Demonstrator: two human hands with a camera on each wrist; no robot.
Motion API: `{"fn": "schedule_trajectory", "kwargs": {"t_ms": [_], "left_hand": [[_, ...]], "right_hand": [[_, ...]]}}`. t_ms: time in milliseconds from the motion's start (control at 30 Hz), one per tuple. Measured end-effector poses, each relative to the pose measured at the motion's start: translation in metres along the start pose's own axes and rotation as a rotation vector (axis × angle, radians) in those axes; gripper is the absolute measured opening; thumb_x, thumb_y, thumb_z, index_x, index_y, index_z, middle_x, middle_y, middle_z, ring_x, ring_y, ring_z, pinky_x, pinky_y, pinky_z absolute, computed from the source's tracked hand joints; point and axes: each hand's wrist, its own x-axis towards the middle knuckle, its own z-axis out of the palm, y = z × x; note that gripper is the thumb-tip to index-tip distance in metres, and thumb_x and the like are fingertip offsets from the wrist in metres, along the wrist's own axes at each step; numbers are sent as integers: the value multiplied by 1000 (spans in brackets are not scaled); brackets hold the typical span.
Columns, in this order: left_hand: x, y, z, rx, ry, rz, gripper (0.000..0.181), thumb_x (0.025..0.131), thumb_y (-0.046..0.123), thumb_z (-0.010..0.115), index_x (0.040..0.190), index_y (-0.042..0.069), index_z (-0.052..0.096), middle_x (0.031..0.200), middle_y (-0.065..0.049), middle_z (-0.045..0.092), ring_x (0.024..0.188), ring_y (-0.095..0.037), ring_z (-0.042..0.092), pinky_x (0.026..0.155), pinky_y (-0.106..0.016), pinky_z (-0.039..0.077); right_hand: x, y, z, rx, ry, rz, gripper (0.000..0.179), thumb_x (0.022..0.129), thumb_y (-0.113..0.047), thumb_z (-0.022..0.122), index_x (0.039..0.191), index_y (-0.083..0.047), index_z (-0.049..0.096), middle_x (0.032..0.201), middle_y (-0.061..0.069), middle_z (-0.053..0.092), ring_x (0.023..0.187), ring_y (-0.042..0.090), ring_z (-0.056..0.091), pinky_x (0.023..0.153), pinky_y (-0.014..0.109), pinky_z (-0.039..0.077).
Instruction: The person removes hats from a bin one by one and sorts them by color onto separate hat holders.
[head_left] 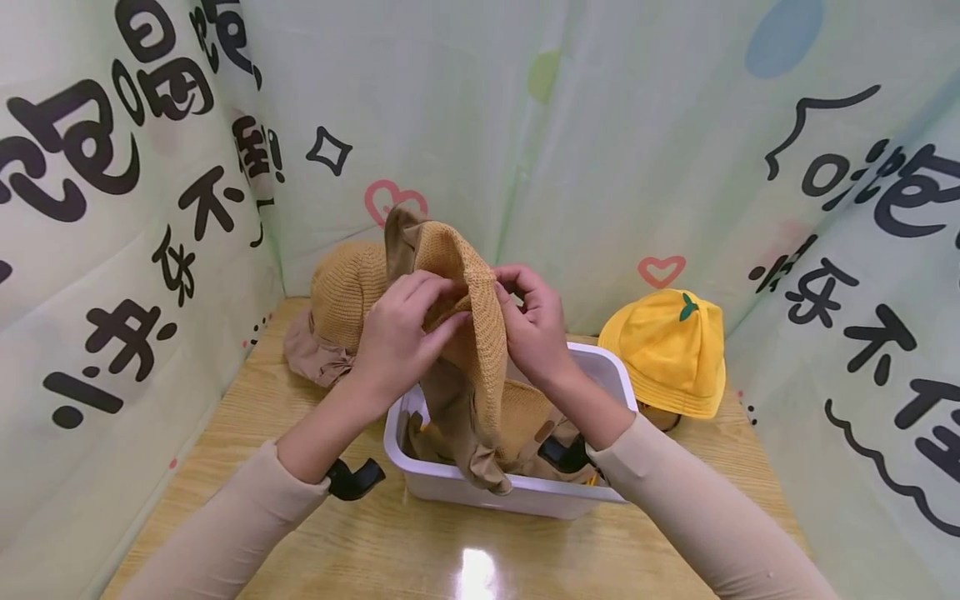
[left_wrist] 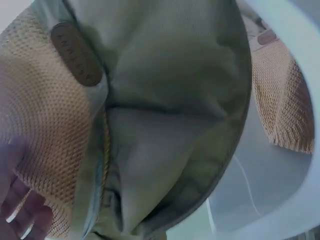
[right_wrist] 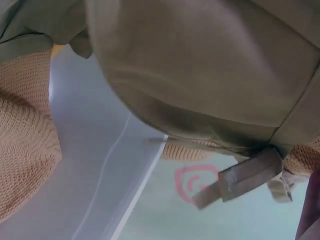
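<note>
A tan knitted hat (head_left: 491, 367) with a brown cloth brim is held up on its side over a white bin (head_left: 480, 497). My left hand (head_left: 397, 337) pinches a fold of its knitted crown, fingertips partly hidden in the fold. On the other side my right hand (head_left: 536, 329) pinches the knit between thumb and curled fingers. In the left wrist view an oval label (left_wrist: 76, 54) shows beside the brown brim (left_wrist: 170, 90), and some left fingers (left_wrist: 32, 212) touch the knit. The right wrist view shows the brim (right_wrist: 200, 65) and a cloth bow (right_wrist: 250, 175).
Another knitted hat (head_left: 525, 408) lies inside the bin. A similar hat (head_left: 345, 292) sits on the wooden table (head_left: 360, 542) at the left. A yellow hat (head_left: 667, 354) with a green sprout stands right of the bin. Printed curtains (head_left: 450, 108) enclose the table.
</note>
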Motion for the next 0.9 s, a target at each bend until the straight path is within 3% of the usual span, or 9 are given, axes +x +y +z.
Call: {"fn": "schedule_trajectory", "kwargs": {"t_ms": [167,433,567,700,900], "left_hand": [[4,-2,1,-63,65,27,7,87,9,77,91,4,73,88,-5,70,77,-16,63,67,-31,51],[8,-5,-6,-174,85,27,4,87,-1,73,91,0,74,85,-10,72,76,-17,67,66,-32,52],[11,-5,-9,-194,74,27,4,87,1,74,92,1,75,87,-9,73,77,-15,67,65,-30,53],[15,-8,-20,-211,99,12,7,87,4,76,92,1,75,88,-8,73,75,-15,66,65,-23,55],[18,-16,-40,-145,118,15,11,87,10,77,94,1,76,89,-8,74,76,-13,68,70,-17,54]], "right_hand": [[1,3,2,-2,8,-14,16,99,0,55,108,12,62,96,8,65,91,12,61,69,21,54],[-1,15,-6,-106,-92,17,20,92,2,66,110,9,69,106,22,71,97,21,69,86,33,57],[-1,15,-5,-143,-54,-18,17,94,0,65,108,7,70,100,21,72,91,22,71,83,33,58],[3,16,-8,-146,-19,-34,16,95,0,61,107,7,70,96,21,70,87,13,68,82,29,58],[9,22,-13,-126,16,-21,17,96,-1,60,108,7,70,96,22,69,85,8,66,77,22,56]]}}
